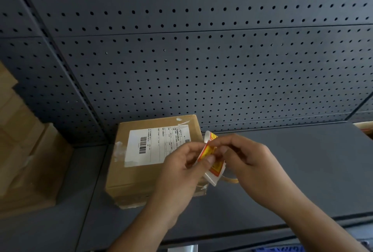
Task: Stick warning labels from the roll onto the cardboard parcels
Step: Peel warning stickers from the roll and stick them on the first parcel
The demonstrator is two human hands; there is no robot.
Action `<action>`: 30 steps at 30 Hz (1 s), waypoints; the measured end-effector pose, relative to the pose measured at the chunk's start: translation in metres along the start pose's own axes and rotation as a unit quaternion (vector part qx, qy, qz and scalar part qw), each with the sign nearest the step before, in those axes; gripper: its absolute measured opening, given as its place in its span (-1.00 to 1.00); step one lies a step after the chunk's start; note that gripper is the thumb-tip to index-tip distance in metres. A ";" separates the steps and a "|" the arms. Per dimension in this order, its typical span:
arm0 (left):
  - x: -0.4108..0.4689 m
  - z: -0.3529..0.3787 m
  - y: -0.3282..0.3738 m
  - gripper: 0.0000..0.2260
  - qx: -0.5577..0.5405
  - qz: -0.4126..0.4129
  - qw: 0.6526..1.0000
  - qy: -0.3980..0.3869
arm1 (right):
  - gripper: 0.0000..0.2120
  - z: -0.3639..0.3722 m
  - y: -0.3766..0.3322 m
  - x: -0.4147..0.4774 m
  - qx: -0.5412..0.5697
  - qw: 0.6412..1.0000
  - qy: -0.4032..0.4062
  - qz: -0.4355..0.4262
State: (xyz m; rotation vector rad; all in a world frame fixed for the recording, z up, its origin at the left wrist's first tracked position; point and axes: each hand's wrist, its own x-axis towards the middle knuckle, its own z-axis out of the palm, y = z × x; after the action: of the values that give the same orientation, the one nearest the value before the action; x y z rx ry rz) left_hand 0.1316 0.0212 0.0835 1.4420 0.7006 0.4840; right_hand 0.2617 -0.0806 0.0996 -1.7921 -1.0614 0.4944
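While both hands are hovering over dark grey metal shelf (pixel 292 171), peeling step is running: left hand (pixel 179 167) grip pinching red-and-yellow warning label (pixel 204 152), right hand (pixel 248 155) grip pinching white backing strip (pixel 214 176) of roll. Brown cardboard parcel (pixel 129 179) sitting at 9 o'clock of hands, partly under left hand. Next move likely calling for freeing label fully, then pressing it flat on bare cardboard, clear of barcode (pixel 143 145).

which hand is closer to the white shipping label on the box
Left. The left hand sits at the right edge of the shipping label, over the cardboard box. The right hand is further right, past the box. Both pinch the warning label strip.
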 end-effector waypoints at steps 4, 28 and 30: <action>0.001 -0.004 -0.001 -0.88 -0.090 -0.032 0.995 0.027 | -0.81 0.000 0.002 0.000 -0.030 0.998 0.022 -0.053; -0.007 0.001 -0.012 -0.86 -0.032 0.081 0.996 0.022 | -0.78 -0.005 0.008 -0.007 -0.198 0.966 0.042 -0.161; -0.007 0.001 -0.013 -0.91 -0.013 0.077 0.997 0.023 | -0.81 -0.009 0.010 -0.006 -0.191 0.968 0.053 -0.150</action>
State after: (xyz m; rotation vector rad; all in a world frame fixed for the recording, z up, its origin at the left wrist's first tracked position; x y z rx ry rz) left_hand 0.1261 0.0147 0.0711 1.4699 0.6196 0.6469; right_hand 0.2693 -0.0917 0.0946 -1.9134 -1.3936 0.0052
